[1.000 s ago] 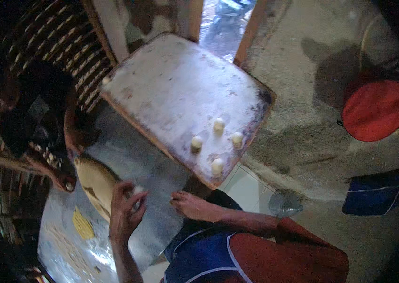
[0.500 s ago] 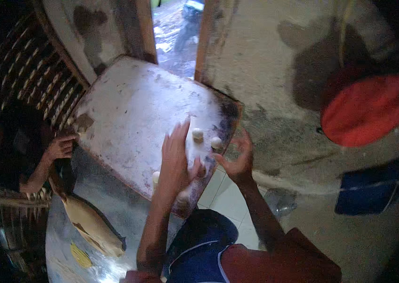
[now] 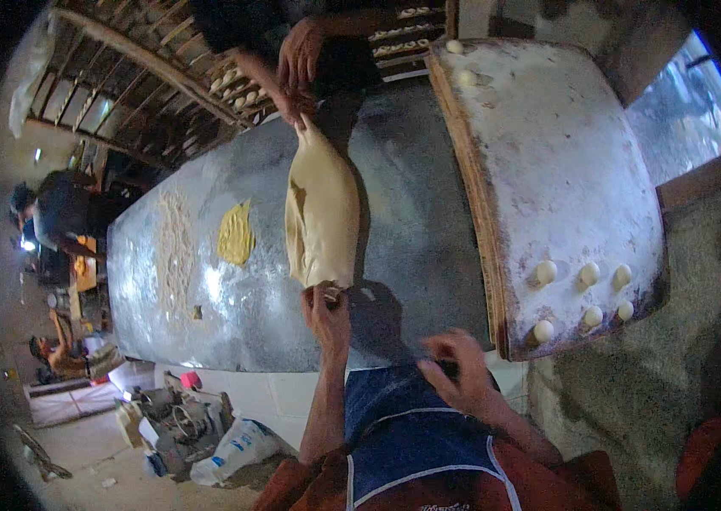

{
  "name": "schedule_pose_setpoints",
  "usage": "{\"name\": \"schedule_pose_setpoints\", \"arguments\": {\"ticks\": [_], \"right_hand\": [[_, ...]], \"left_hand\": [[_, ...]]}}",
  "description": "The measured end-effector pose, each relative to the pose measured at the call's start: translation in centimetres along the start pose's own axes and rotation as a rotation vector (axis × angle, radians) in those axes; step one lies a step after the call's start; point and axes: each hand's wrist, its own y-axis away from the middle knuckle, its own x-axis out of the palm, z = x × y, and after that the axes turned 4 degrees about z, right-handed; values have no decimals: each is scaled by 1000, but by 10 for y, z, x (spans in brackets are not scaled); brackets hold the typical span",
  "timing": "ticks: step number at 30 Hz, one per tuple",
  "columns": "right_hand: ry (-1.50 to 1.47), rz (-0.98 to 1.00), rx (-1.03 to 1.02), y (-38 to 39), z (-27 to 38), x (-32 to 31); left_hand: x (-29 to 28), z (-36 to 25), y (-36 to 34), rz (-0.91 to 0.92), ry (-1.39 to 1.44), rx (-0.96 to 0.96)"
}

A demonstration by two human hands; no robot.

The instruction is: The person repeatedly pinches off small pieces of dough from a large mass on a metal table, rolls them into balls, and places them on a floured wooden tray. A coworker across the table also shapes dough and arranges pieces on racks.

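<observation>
A long, smooth, pale piece of dough (image 3: pixel 324 200) lies across the grey metal table, narrowing at its far end. My left hand (image 3: pixel 327 319) is closed on its near end, fingertips pinching the folded edge. To the right, over the table's near edge, my right hand (image 3: pixel 462 370) is held with thumb and fingers apart, slightly blurred and with nothing visible in it. A co-worker's hand (image 3: pixel 290 109) grips the dough's far tip, the other hand just above. Several round dough balls (image 3: pixel 589 273) sit on the near part of the floured board (image 3: pixel 560 162).
On the metal table (image 3: pixel 411 213), a flat yellow mass (image 3: pixel 236 232) lies left of the dough, with whitish streaks (image 3: pixel 175 247) beyond it. Racks (image 3: pixel 224 85) stand behind. A white sack (image 3: pixel 237 447) and machine parts lie on the floor at lower left. More people are at far left.
My view has turned left from the floured board to the metal table. My left hand has left the dough balls and taken hold of the long dough's near end. My right hand has left the board.
</observation>
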Motion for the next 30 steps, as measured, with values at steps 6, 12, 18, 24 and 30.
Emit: {"name": "schedule_pose_setpoints", "arguments": {"ticks": [6, 12, 18, 24, 30], "right_hand": [[-941, 383, 767, -114, -76, 124], [-163, 460, 554, -105, -88, 152], [539, 430, 292, -55, -12, 134], [-430, 669, 175, -91, 33, 138], [-323, 1064, 170, -194, -56, 239]], "left_hand": [[-48, -16, 37, 143, 325, -190], [-81, 6, 49, 319, 1134, -1010], [4, 30, -1, 834, 1764, -1335], [-33, 54, 3, 784, 1309, -869], [-45, 104, 42, 1051, 217, 243]]}}
